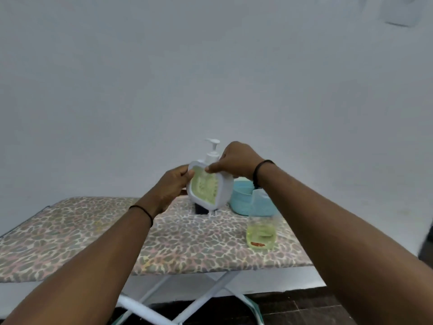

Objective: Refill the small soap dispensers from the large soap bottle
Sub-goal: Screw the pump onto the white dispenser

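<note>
Holding white plastic pump dispenser with green sponge tray (208, 184) tilted above table's (98, 233) far edge; left hand (174, 187) grip curled round side, right hand (234, 160) pinching top. Clear bottle of yellow-green soap (261, 233) near right edge.

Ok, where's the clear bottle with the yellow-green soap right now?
In the head view, the clear bottle stands on the right of the leopard-print board, just in front of the blue basket, under the right forearm.

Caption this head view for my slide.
Both hands, left hand and right hand, hold a white soap dispenser above the table.
</note>
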